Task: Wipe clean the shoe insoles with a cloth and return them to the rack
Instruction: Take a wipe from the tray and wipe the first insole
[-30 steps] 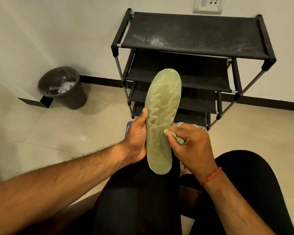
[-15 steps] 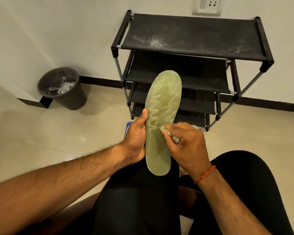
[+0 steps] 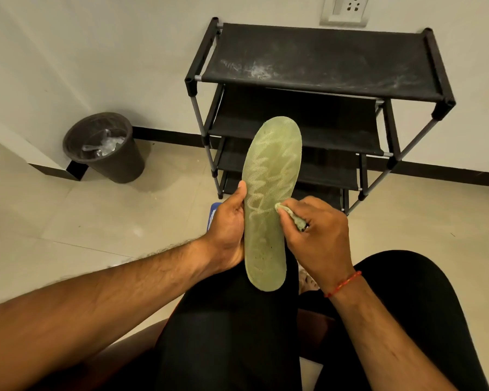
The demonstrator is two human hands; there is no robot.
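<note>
left hand (image 3: 228, 230): grips green insole (image 3: 268, 198) edge, propping it upright on knee for wiping
right hand (image 3: 316, 235): pinches bunched cloth (image 3: 290, 214) against insole face

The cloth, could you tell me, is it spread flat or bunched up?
Bunched up: the cloth is a small wad that the right hand pinches in curled fingers against the insole.
</note>
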